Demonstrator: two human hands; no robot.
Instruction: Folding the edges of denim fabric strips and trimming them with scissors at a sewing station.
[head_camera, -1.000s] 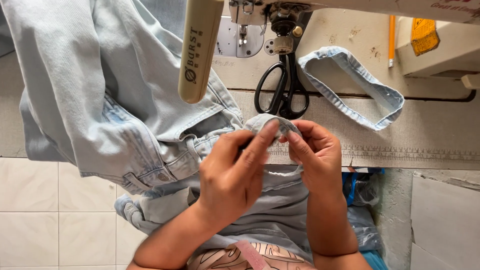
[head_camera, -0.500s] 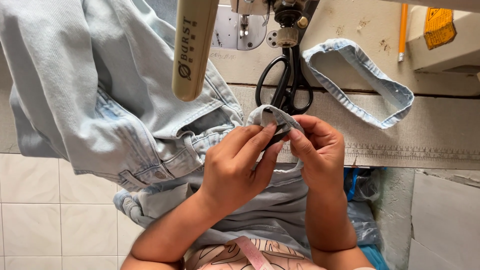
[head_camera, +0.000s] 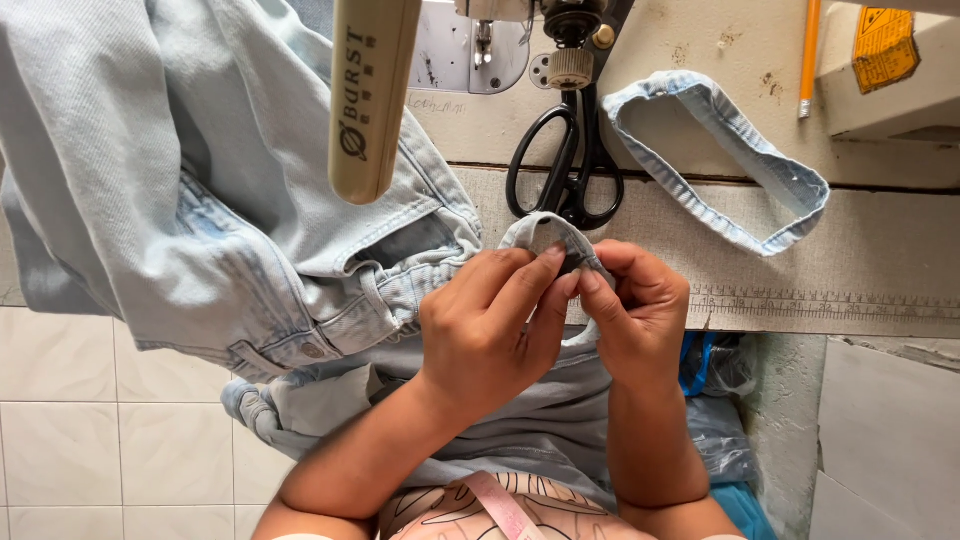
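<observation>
Head view, looking down at a sewing station.

Left hand (head_camera: 485, 325): centre of frame, fingers curled, thumb and forefinger pinching the folded edge of a pale denim garment (head_camera: 200, 200). The pinched fold (head_camera: 545, 232) rises as a small hump just above the fingertips, at frame centre.

Right hand (head_camera: 635, 315): just right of the left hand, fingertips touching it, also clenched on the same fold from the other side. Both hands grasp the cloth; neither is released.

Garment: light blue jeans, bulk spread over the upper left of the frame, waistband, belt loop and a metal rivet visible at left centre. More of the fabric hangs down below the hands toward the lap.

Black scissors (head_camera: 568, 165): lying on the surface directly above the fold, handles toward the hands, blades pointing to the top edge.

Denim strip (head_camera: 740, 165): a closed loop of the same pale cloth, upper right of the frame, apart from the hands.

Sewing machine (head_camera: 372, 90): cream arm at upper centre-left, over the garment; needle plate at top centre.

Pencil (head_camera: 808, 55): orange, upper right, upright in frame.

Surface (head_camera: 880, 270): beige, with a printed ruler strip along its near edge, right of the hands.
</observation>
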